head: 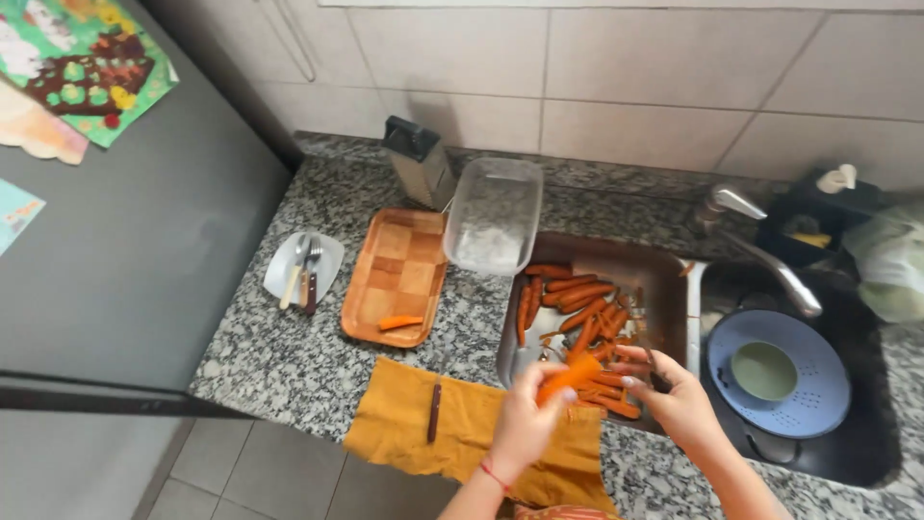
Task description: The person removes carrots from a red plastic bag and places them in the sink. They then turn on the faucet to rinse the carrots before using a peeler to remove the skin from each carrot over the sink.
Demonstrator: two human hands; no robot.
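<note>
Hands closed around carrot

A wooden cutting board was laid on the speckled granite counter, with a single carrot piece left near its front edge. A white plate bearing cutlery was set just left of it. A metal grater was stood behind, beside a clear plastic container. A blue colander was placed in the sink.
</note>
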